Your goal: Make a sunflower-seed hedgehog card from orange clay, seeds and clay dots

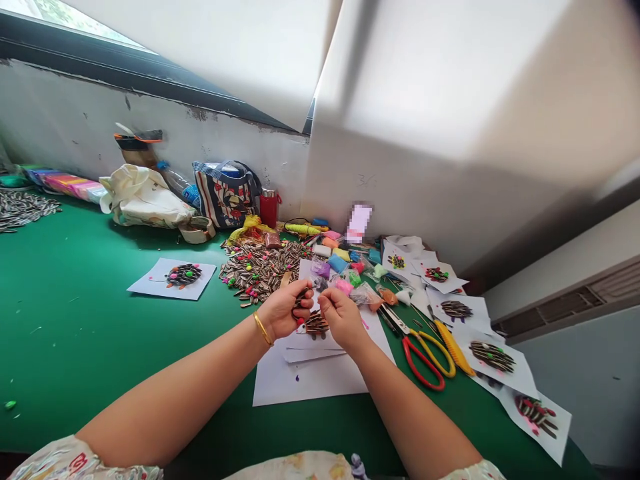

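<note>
My left hand (286,311), with a gold bangle at the wrist, has its fingers curled around something small and dark that I cannot make out. Close beside it, my right hand (345,321) is closed in a pinch, and whatever lies between thumb and finger is too small to name. Both hands hover over a hedgehog picture (316,325) made of striped sunflower seeds, partly hidden by them. Beneath it are white paper sheets (320,373). Just beyond the fingertips lie small bags of coloured clay (339,263) and a heap of sunflower seeds (265,267) dotted with coloured bits.
Red-and-yellow scissors (425,357) and a yellow cutter (454,347) lie to the right. Several finished seed pictures (493,358) line the right edge; another card (173,280) lies left. A cloth bag (145,197), patterned bag (225,193) and red bottle (269,208) stand by the wall.
</note>
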A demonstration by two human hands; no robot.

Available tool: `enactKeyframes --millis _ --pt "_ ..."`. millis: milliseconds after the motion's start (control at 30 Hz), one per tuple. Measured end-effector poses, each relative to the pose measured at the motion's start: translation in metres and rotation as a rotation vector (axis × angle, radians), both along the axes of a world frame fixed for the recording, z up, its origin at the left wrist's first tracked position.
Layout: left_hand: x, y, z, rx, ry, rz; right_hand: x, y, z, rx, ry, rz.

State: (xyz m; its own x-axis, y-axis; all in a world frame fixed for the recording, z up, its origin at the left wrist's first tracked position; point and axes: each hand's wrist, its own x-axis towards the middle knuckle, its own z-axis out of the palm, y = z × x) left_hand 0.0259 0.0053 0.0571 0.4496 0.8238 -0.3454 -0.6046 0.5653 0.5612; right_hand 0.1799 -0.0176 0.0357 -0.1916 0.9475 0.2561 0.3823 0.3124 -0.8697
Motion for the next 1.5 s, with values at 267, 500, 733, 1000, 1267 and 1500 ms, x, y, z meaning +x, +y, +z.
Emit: enactKeyframes --millis 267,500,733,1000,1267,1500 --pt "-0.012 -0.007 -0.001 -0.004 -0.049 -0.022 0.008 -0.031 0.025 -0.238 0.068 0.555" --pt "-0.021 -0.006 -0.012 -0.052 -0.128 -0.031 0.005 -0.05 0.041 -0.389 -0.312 1.264" --pt "-0.021 -0.01 -0.02 -0.069 -0.136 -0.081 0.014 -0.028 0.024 -0.106 -0.228 0.478" --pt "-0.016 -0.015 -0.025 -0.029 -0.083 -0.106 -0.007 -0.029 0.005 -0.027 -0.19 0.169" --pt "-0.026 -0.013 -0.025 -0.057 -0.122 -0.081 -0.003 -0.054 0.025 -0.185 -0.245 1.046" --pt "-0.024 -0.016 -0.027 -0.052 -0.022 -0.083 0.005 -0.041 0.012 -0.032 -0.183 0.538"
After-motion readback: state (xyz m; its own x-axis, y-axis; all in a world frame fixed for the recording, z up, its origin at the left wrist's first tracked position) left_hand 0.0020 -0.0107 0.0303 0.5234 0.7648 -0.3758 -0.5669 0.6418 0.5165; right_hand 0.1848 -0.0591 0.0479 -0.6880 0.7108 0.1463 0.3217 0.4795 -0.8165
